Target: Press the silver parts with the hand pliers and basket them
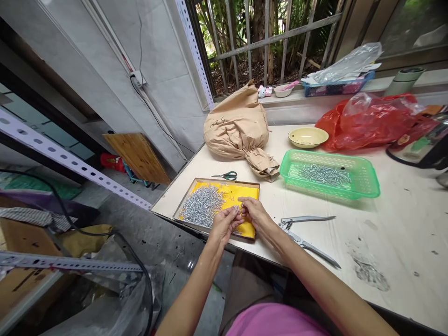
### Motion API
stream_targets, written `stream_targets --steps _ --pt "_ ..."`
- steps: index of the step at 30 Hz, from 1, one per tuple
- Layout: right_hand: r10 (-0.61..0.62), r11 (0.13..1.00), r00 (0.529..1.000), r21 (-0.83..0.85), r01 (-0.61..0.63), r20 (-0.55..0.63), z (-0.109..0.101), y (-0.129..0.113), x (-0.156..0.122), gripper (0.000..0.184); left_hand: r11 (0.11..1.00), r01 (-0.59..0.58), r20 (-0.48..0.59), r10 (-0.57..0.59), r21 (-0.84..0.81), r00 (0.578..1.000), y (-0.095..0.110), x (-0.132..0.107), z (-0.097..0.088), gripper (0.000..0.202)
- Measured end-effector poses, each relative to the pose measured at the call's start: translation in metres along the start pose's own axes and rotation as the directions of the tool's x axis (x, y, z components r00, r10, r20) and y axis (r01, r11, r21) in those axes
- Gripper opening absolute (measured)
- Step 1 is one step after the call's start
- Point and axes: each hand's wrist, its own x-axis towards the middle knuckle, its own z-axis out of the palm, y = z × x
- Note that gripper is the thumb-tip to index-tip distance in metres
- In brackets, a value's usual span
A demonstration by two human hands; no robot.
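My left hand (224, 223) and my right hand (258, 215) meet over the front right part of a shallow cardboard tray (259, 191) with a yellow lining. Small silver metal pieces (237, 208), shaped like short pins or screws, are pinched at my left fingertips. My right thumb and fingers are closed close beside them, around a small silver piece (242, 205) partly hidden by the fingers. A heap of similar silver pieces (203, 205) fills the left side of the tray. A few more lie under my hands near the front edge.
A green perforated basket (364, 186) holds more silver pieces. Grey spring-handled cutters (308, 245) lie right of my hands. Behind the tray are dark-handled scissors (230, 175) and a brown paper bag (238, 126). Farther back stand a cream bowl (308, 137) and red plastic bags (371, 123).
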Motion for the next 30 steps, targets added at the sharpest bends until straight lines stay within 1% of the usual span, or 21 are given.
stream_targets --steps 1,2,4,6,7,9,12,14,15,18,20,21,22,24,25,27,29,30 --pt "0.005 0.999 0.999 -0.040 -0.003 0.051 -0.002 -0.002 0.000 0.028 1.000 0.004 0.005 -0.004 0.030 1.000 0.002 -0.001 -0.002 0.026" --pt "-0.011 0.995 0.995 -0.094 0.021 0.104 -0.004 -0.003 0.000 0.028 0.998 0.002 0.010 -0.003 0.060 1.000 0.004 -0.001 -0.003 0.026" --pt "-0.092 0.965 0.976 -0.225 0.136 0.197 -0.005 -0.005 -0.001 0.027 0.994 -0.001 0.019 -0.001 0.111 1.000 0.008 -0.002 -0.004 0.028" --pt "-0.192 0.901 0.953 -0.343 0.265 0.234 -0.005 -0.006 -0.001 0.024 0.990 -0.003 0.014 0.001 0.140 1.000 0.010 -0.003 -0.003 0.029" --pt "-0.228 0.874 0.948 -0.383 0.299 0.220 -0.004 -0.006 -0.001 0.022 0.990 -0.008 0.004 0.008 0.143 1.000 0.010 -0.003 -0.002 0.030" --pt "-0.261 0.861 0.954 -0.411 0.300 0.149 -0.001 -0.005 -0.001 0.018 0.990 -0.032 -0.030 0.036 0.137 0.999 0.009 -0.002 0.001 0.030" --pt "-0.233 0.911 0.972 -0.343 0.229 0.032 0.005 0.000 -0.001 0.016 0.984 -0.117 -0.089 0.130 0.133 0.988 0.002 0.000 0.006 0.030" --pt "-0.206 0.940 0.979 -0.281 0.194 -0.012 0.010 0.005 0.000 0.019 0.958 -0.227 -0.107 0.247 0.174 0.963 -0.005 0.000 0.008 0.030" --pt "-0.195 0.949 0.980 -0.259 0.182 -0.026 0.012 0.008 0.002 0.021 0.935 -0.286 -0.108 0.313 0.211 0.944 -0.008 -0.001 0.010 0.029" --pt "-0.157 0.973 0.985 -0.183 0.142 -0.069 0.015 0.013 0.007 0.029 0.825 -0.436 -0.092 0.496 0.360 0.863 -0.014 -0.007 0.013 0.026" --pt "-0.137 0.982 0.987 -0.143 0.123 -0.090 0.014 0.013 0.009 0.033 0.749 -0.493 -0.076 0.580 0.443 0.811 -0.015 -0.013 0.015 0.025" --pt "-0.135 0.984 0.986 -0.128 0.122 -0.097 0.013 0.012 0.009 0.034 0.725 -0.506 -0.066 0.599 0.467 0.798 -0.014 -0.014 0.016 0.025" --pt "-0.138 0.985 0.985 -0.117 0.126 -0.103 0.012 0.011 0.008 0.035 0.720 -0.505 -0.054 0.597 0.476 0.800 -0.012 -0.015 0.017 0.025" --pt "-0.159 0.984 0.982 -0.102 0.148 -0.103 0.010 0.007 0.003 0.035 0.753 -0.466 -0.045 0.545 0.465 0.837 -0.007 -0.015 0.019 0.027" --pt "-0.178 0.979 0.981 -0.114 0.168 -0.079 0.010 0.005 0.000 0.035 0.772 -0.440 -0.047 0.516 0.458 0.855 -0.004 -0.013 0.019 0.028" --pt "-0.234 0.953 0.972 -0.192 0.233 0.016 0.009 0.000 -0.007 0.035 0.790 -0.400 -0.059 0.478 0.465 0.876 0.001 -0.009 0.018 0.028" --pt "-0.295 0.890 0.947 -0.326 0.320 0.124 0.008 -0.005 -0.012 0.034 0.801 -0.369 -0.067 0.450 0.472 0.891 0.005 -0.006 0.016 0.028" --pt "-0.317 0.846 0.934 -0.396 0.357 0.164 0.006 -0.007 -0.013 0.033 0.818 -0.346 -0.066 0.420 0.460 0.905 0.007 -0.006 0.015 0.029"
